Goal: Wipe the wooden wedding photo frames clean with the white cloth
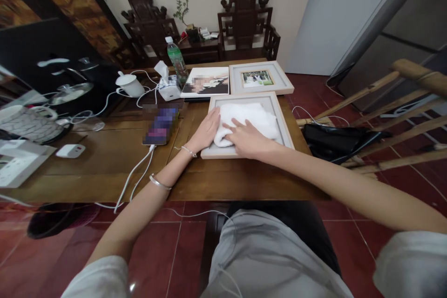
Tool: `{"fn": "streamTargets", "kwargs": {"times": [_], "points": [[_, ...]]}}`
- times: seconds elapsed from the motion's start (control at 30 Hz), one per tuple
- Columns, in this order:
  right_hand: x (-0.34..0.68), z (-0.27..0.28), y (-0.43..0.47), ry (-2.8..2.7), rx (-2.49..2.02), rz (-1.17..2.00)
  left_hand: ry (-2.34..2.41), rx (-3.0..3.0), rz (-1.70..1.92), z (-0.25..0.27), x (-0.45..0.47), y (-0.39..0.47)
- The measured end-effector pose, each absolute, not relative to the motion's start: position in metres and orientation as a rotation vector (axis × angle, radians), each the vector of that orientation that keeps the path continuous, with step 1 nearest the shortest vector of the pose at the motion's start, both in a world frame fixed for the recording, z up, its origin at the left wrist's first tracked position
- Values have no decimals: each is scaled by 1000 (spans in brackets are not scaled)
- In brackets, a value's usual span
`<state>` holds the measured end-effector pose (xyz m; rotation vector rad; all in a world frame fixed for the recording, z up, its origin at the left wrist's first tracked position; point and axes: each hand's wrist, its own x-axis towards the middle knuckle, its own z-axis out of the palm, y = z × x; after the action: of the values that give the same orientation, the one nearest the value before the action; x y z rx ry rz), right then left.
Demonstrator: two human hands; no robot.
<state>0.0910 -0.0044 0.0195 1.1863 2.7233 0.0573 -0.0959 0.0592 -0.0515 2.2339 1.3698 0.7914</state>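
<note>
A white folded towel (pixel 249 114) lies on a light wooden picture frame (pixel 286 132), which rests flat near the table's front right. The towel hides most of the frame's middle. My right hand (pixel 247 139) is laid on the towel's front left part, palm down, its fingers spread apart. My left hand (pixel 206 129) rests along the frame's left side, fingers stretched out, tips next to the towel's edge. Its thumb is hard to make out.
Behind stand a second framed photo (pixel 233 84), a photo panel (pixel 206 83), a tissue box (pixel 170 88), a green bottle (pixel 176 58) and a lidded white cup (pixel 131 86). A phone (pixel 160 125) with white charging cables lies left. A bamboo chair (pixel 384 125) stands right.
</note>
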Motion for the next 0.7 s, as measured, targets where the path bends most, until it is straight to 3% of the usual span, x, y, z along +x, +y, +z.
{"fn": "streamTargets", "kwargs": {"times": [0.13, 0.33, 0.7], "points": [[79, 4, 43, 2789, 1252, 261, 1350, 2247, 860, -52, -97, 59], [68, 5, 80, 2786, 1388, 318, 1351, 2289, 861, -52, -97, 60], [69, 28, -10, 2752, 1119, 20, 1319, 2057, 840, -51, -100, 65]]}}
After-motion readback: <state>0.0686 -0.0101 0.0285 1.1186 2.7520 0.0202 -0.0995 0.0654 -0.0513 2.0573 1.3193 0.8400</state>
